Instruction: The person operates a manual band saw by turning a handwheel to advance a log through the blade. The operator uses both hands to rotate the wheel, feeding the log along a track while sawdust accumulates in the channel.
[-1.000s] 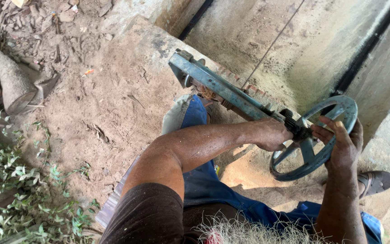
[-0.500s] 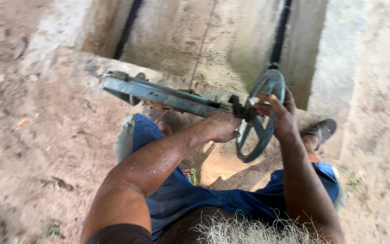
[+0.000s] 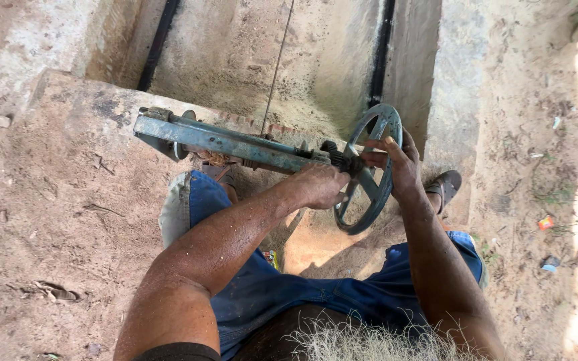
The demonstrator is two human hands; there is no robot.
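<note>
**Handwheel and steel beam at the edge of a concrete channel**

Item 1. Concrete channel (image 3: 249, 60): a sunken trough with upright walls, open at the top. It holds sandy silt on its floor; two dark vertical slots (image 3: 158, 40) run down its far wall, and a thin rod or wire (image 3: 277, 63) drops into it from above.

Item 2. Blue-grey steel beam (image 3: 229, 144): lies across the channel's near lip, its left end resting on the concrete ledge (image 3: 68, 127), its right end carrying a small gear and the wheel's hub.

Item 3. Spoked handwheel (image 3: 369, 167): blue-grey, standing nearly edge-on at the beam's right end, over the gap between the ledge and the right-hand wall.

Item 4. Left hand (image 3: 319, 186): fingers closed around the beam's end just beside the hub.

Item 5. Right hand (image 3: 399, 164): fingers wrapped over a spoke and the rim on the wheel's far side.

Item 6. Surroundings: a sandalled foot (image 3: 444, 187) just right of the wheel; blue shorts (image 3: 282, 294) below. Open sandy ground lies left of the ledge and right of the wall; the wheel has little room between hand, wall and foot.

Change from half a second earlier: the view has shifted slightly; both hands keep the same holds, and the wheel looks turned a little.
</note>
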